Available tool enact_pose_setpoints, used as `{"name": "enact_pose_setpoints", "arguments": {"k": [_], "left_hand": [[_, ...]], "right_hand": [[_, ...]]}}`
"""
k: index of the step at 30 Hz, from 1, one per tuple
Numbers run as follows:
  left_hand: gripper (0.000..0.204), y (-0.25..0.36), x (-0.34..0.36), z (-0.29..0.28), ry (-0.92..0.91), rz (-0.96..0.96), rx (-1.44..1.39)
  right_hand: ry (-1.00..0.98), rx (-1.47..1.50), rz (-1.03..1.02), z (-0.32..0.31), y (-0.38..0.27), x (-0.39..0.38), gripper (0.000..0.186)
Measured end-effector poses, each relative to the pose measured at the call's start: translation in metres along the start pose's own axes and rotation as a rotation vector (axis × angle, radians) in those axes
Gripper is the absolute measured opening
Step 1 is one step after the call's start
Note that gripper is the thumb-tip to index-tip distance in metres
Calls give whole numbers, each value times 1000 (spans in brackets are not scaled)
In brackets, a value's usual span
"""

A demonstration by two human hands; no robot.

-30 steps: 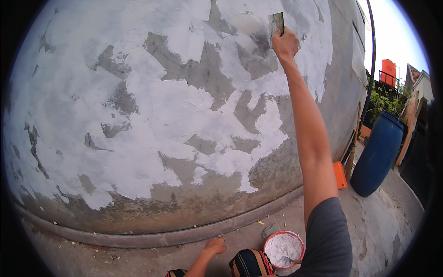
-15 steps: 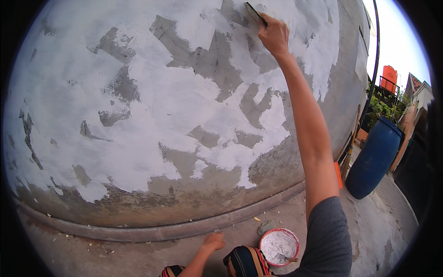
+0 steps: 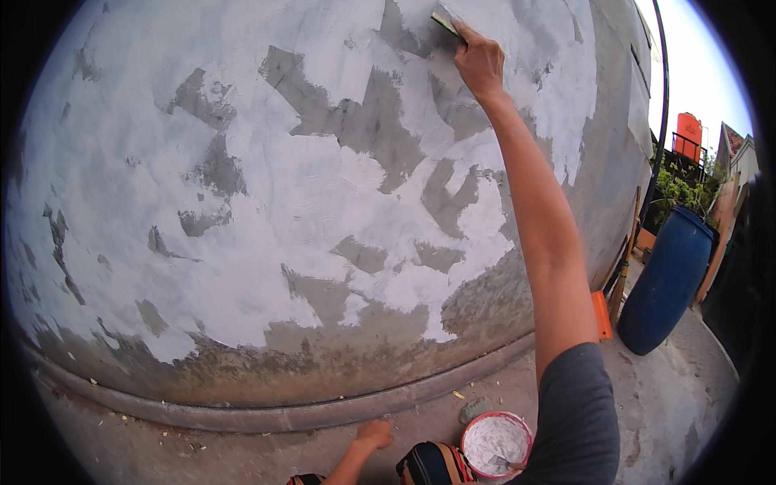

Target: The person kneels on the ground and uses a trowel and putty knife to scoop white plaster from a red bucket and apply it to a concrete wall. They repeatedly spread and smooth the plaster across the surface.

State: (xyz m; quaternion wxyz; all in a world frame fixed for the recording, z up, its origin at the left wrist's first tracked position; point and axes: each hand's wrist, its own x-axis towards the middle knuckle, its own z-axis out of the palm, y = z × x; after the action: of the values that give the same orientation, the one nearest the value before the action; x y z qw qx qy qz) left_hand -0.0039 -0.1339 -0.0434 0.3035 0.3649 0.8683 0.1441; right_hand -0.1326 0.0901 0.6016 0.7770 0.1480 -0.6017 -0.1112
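Observation:
My right hand [image 3: 480, 63], at the end of a raised arm, grips a flat putty scraper [image 3: 446, 19] against the upper part of the wall [image 3: 356, 388]. White putty [image 3: 267, 218] covers much of this wall in rough patches, with bare grey cement showing between them. Low down, my left hand [image 3: 374, 434] hangs by my knee with its fingers curled in and nothing visible in them. Near my right knee stands a red-rimmed bucket [image 3: 531, 440] of white putty. A small spatula [image 3: 508, 463] with a brownish handle rests in it.
A grey stone [image 3: 477, 409] lies beside the bucket. A raised ledge [image 3: 267, 419] follows the wall's foot. To the right are an orange object [image 3: 600, 315], a broom-like stick [image 3: 621, 283] and a tall blue barrel [image 3: 664, 283]. Farther back are plants and an orange tank [image 3: 688, 136].
At the top of the wall, the scraper has tilted, showing more of its blade face. My right hand has shifted slightly downward. The whole view has moved a little; my left hand stays low.

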Motion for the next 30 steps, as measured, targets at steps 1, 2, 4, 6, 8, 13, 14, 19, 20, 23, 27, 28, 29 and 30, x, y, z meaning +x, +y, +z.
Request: {"name": "enact_pose_setpoints", "arguments": {"k": [1, 2, 4, 6, 8, 13, 14, 19, 20, 23, 27, 28, 29, 30], "left_hand": [[49, 1, 2, 0, 2, -7, 8], [49, 4, 4, 0, 4, -12, 17], [49, -1, -4, 1, -2, -8, -6], [49, -4, -8, 5, -3, 4, -9], [49, -3, -1, 8, 2, 38, 20], [48, -7, 1, 5, 26, 15, -8], [48, -8, 1, 3, 22, 1, -19], [46, -7, 1, 7, 15, 13, 1], [46, -5, 2, 7, 10, 17, 7], [46, -3, 1, 12, 35, 21, 5], [45, 16, -5, -1, -14, 10, 14], [44, 21, -6, -4, -24, 18, 22], [44, 26, -5, -5, -34, 26, 29], [44, 22, -9, 0, -32, 13, 19]], "right_hand": [[-10, -41, -47, 2, -5, -14, 38], [-54, -1, -68, -2, -5, -22, 38], [-132, 112, -86, -14, -27, -38, 39], [-392, 114, 59, -37, -17, -23, 29], [-277, 123, 154, -43, 7, -3, 26], [-77, -56, 286, -31, 54, 41, 31], [-75, -92, 295, -26, 57, 44, 32], [12, -70, 157, -14, 45, 46, 26], [-15, -51, 134, -14, 39, 44, 26], [-85, 17, 84, -16, 10, 26, 25], [-134, 64, -3, -21, -23, -3, 17], [-115, 77, -3, -19, -27, -15, 19], [-246, 26, 4, -24, -19, -18, 30], [-289, 9, 14, -33, -45, -34, 28]]}}
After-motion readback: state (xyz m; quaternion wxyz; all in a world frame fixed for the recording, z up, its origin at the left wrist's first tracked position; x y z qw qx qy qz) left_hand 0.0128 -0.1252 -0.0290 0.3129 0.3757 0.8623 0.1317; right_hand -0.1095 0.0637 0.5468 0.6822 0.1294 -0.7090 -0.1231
